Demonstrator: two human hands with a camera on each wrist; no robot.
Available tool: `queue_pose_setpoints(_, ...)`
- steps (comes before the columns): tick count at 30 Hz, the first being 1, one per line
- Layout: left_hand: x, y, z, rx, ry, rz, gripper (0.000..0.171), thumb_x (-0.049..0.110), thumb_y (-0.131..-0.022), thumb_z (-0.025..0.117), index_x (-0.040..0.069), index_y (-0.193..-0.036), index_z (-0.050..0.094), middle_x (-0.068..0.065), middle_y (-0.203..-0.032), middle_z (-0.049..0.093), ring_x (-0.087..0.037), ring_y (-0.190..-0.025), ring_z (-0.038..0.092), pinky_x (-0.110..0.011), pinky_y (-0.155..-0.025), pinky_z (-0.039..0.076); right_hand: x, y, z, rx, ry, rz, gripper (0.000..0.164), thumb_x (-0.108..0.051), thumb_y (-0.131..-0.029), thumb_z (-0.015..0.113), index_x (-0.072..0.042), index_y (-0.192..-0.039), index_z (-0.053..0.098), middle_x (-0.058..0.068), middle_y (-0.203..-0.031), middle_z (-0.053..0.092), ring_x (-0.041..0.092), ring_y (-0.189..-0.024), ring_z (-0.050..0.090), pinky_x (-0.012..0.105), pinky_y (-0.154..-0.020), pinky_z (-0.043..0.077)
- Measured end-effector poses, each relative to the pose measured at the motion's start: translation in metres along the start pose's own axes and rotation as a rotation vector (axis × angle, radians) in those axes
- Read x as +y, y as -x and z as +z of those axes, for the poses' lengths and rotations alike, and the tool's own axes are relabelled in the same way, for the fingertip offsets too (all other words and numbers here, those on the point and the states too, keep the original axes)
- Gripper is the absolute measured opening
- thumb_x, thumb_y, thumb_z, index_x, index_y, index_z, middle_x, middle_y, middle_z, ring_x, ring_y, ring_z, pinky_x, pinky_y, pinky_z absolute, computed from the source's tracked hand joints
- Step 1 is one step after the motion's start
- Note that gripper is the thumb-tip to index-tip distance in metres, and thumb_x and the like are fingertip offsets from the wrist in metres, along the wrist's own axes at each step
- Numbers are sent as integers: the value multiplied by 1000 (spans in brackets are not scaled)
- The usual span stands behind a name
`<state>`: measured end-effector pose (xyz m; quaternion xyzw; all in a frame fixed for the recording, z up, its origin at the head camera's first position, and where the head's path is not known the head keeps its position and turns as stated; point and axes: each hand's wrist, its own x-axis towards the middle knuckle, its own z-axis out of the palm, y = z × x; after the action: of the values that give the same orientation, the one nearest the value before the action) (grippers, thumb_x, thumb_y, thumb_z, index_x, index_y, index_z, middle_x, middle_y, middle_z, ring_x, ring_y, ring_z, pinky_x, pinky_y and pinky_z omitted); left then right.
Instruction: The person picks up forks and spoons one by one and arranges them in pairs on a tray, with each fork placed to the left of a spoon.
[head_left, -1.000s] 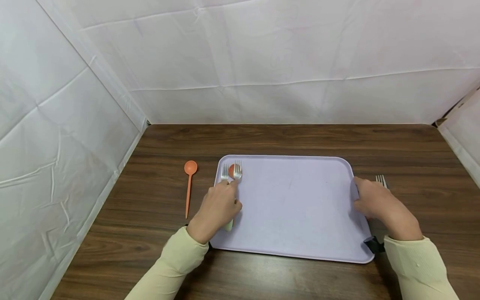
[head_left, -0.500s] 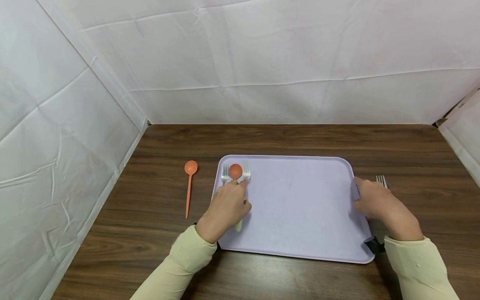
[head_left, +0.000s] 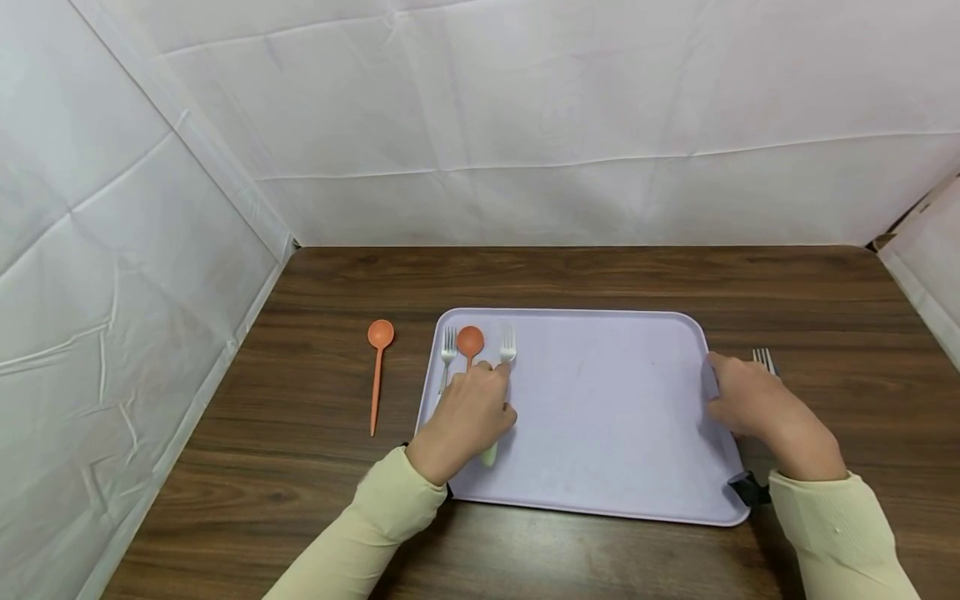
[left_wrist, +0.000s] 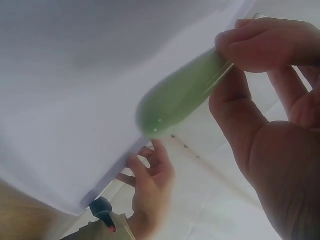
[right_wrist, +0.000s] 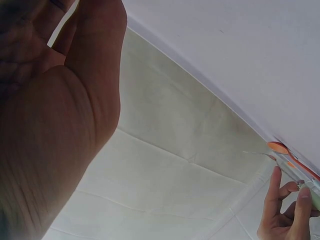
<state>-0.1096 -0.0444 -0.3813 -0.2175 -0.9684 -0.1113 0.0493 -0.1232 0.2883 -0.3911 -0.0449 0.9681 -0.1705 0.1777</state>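
My left hand pinches a fork by its pale green handle, low over the left part of the lavender tray. The tines point away from me. Left of this fork, on the tray, lie a red-orange spoon and a second fork; my hand covers their lower parts. At the tray's right edge, my right hand grips the rim, its fingers seen at the edge in the left wrist view too.
An orange spoon lies on the dark wood table, left of the tray. Beyond my right hand another fork shows its tines, the rest hidden. White sheeting stands behind the table and at both sides.
The left hand has moved right with its fork, from overlapping the red-orange spoon's bowl to a spot right of it. The right hand stays at the tray's rim.
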Motion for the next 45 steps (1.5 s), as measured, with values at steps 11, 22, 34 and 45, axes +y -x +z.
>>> queue_pose_setpoints(11, 9, -4, 4, -33, -11, 39, 12, 8, -67, 67, 6, -77, 60, -3, -63, 48, -18, -62, 53, -33, -50, 43, -1, 0, 0, -12, -7, 20, 67, 2, -77, 56, 25, -130, 23, 45, -107, 45, 21, -55, 55, 31, -45, 44)
queue_pose_setpoints(22, 23, -12, 12, -115, 16, 36, 9, 6, -70, 65, 8, -71, 56, -4, -63, 47, -18, -51, 49, -30, -39, 36, -1, -1, 0, -7, -3, 17, 66, 2, -76, 55, 24, -130, 25, 43, -102, 48, 22, -55, 57, 33, -48, 45)
queue_pose_setpoints(34, 29, -14, 20, -107, -14, 51, 10, 6, -70, 65, 10, -68, 55, -4, -63, 47, -21, -51, 52, -29, -39, 38, -2, 0, 0, -5, -9, 20, 67, 2, -76, 56, 24, -130, 24, 45, -105, 46, 21, -55, 57, 32, -47, 45)
queue_pose_setpoints(45, 14, -8, 2, -175, -10, 160, 27, 23, -77, 67, 9, -99, 63, -5, -89, 57, -20, -73, 57, -33, -60, 47, -1, -1, -1, 9, 7, 1, 66, 2, -75, 57, 25, -129, 26, 42, -100, 50, 24, -58, 57, 33, -48, 46)
